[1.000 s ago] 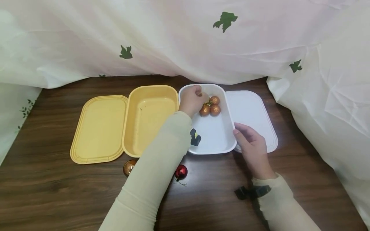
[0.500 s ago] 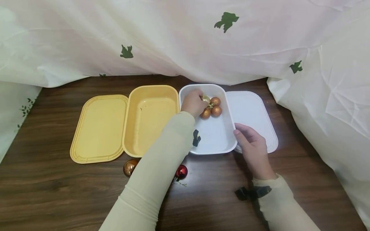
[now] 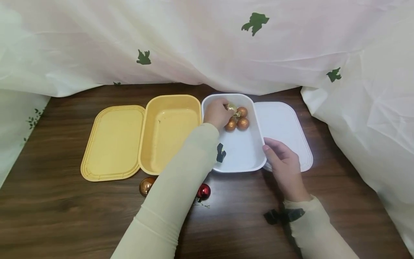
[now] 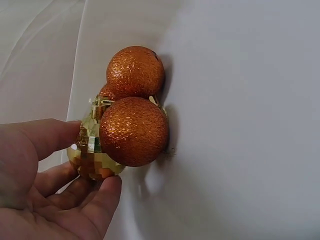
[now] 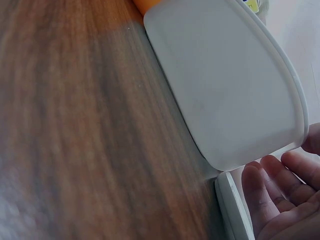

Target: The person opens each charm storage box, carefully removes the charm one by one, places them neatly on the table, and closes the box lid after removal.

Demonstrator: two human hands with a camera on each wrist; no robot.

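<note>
In the head view my left hand (image 3: 217,112) reaches into the back of the white box (image 3: 239,154). The left wrist view shows its thumb and fingers around a gold faceted bauble (image 4: 86,152). Touching or very near that bauble is a cluster of orange glitter baubles (image 4: 134,131) on the box floor, one of them mostly hidden behind the others. My right hand (image 3: 286,169) grips the box at its right front side. In the right wrist view, the thumb is at the rim (image 5: 300,107) and the fingers (image 5: 257,185) lie by the outer wall.
A yellow box (image 3: 171,140) stands against the white box's left side, with a yellow lid (image 3: 113,144) beyond it. The white lid (image 3: 281,126) lies to the right. In front, a copper bauble (image 3: 146,186) and a red bauble (image 3: 203,191) flank my left sleeve (image 3: 174,190).
My left hand has lowered its fingers and shifted slightly right, and the gold bauble now shows beside them. The right hand keeps its grip on the box.
</note>
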